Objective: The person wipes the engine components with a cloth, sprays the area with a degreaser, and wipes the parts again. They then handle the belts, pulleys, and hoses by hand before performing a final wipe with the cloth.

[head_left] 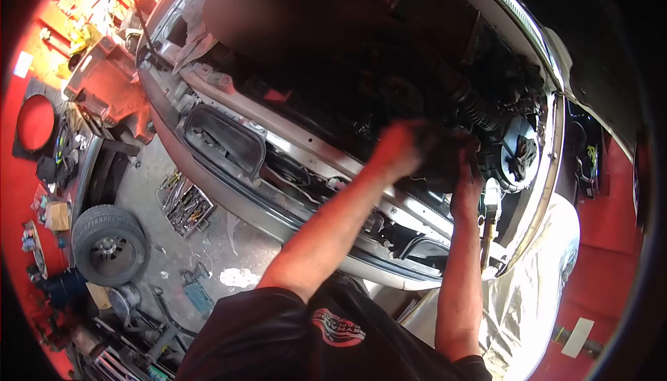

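Observation:
Both my arms reach over the front of a car into its dark engine bay. My left hand is blurred, with its fingers bent into the shadow and looking closed. Close by on the right, my right hand is raised with its fingers curled. A dark shape lies between the two hands; I cannot make out what it is. A ribbed black hose runs just beyond my right hand. The metal front crossmember passes beneath my forearms.
The open hood rises at the right. A white cover hangs over the fender. On the floor to the left are a tool tray, a wheel and an orange machine part. A round white-rimmed part sits at the bay's right side.

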### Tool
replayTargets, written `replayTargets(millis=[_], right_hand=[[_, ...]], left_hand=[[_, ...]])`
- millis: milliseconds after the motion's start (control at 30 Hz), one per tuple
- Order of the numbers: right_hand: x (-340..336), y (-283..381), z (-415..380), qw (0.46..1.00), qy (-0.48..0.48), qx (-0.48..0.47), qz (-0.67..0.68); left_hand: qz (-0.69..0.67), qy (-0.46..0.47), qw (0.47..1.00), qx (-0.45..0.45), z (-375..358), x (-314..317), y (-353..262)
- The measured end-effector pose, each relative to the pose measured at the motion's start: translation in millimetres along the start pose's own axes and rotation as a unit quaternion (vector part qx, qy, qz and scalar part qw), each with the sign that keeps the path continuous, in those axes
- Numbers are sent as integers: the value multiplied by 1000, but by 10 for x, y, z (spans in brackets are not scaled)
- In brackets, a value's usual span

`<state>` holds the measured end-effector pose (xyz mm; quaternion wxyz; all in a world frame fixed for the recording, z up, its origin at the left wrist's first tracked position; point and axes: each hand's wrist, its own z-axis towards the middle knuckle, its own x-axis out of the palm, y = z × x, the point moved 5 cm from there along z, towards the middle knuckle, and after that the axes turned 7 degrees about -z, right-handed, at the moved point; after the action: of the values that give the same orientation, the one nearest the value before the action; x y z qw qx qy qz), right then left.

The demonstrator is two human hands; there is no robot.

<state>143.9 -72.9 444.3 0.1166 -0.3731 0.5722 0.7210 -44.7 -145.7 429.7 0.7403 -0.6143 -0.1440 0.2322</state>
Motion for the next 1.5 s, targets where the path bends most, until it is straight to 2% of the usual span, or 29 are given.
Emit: replayTargets(millis=[33,67,100,133,167,200,267,300,333,400,467,500,633,700,933,1067,1233,1333,1500], right_hand=[[96,19,42,999,-8,22,24],[182,14,103,998,-18,46,48],[254,-1,195,995,-29,68,74],[301,-21,300,990,-39,88,100],[318,-50,382,985,-47,108,125],[501,-236,525,976,-31,126,177],[1396,-884,963,906,51,159,389],[1830,-1232,1149,866,92,179,458],[2084,-1297,1264,850,102,214,469],[2532,-1320,1396,852,115,270,434],[2945,-1337,1517,859,122,299,397],[3125,-1338,1577,863,125,310,379],[3605,-1324,1712,876,131,334,322],[3675,-1293,1750,883,136,334,302],[3572,-1327,1860,900,155,318,254],[3590,-1314,1848,904,159,319,236],[3622,-1262,1883,912,167,311,209],[3617,-1259,1884,915,169,309,196],[3629,-1275,1861,920,175,305,174]], left_hand=[[55,-15,997,-58,-13,-351,30],[184,-103,977,-31,-29,-699,26],[167,-89,978,-89,18,-1025,22],[296,-168,940,-21,61,-1280,278],[416,-246,874,46,57,-1414,506],[418,-238,877,9,85,-1509,520],[423,-224,875,-66,191,-1628,457],[438,-243,864,-42,211,-1581,484],[453,-261,852,-17,157,-1498,572],[465,-240,852,-31,110,-1397,608],[455,-168,868,-104,140,-1388,555],[470,-200,858,-52,118,-1382,555],[449,-225,865,-25,86,-1411,641],[420,-226,878,-38,82,-1434,620],[429,-237,870,-49,77,-1430,636],[436,-232,870,-22,80,-1421,648],[449,-226,864,-29,74,-1418,653],[426,-212,879,-44,74,-1427,627],[422,-221,879,-17,58,-1431,601]])
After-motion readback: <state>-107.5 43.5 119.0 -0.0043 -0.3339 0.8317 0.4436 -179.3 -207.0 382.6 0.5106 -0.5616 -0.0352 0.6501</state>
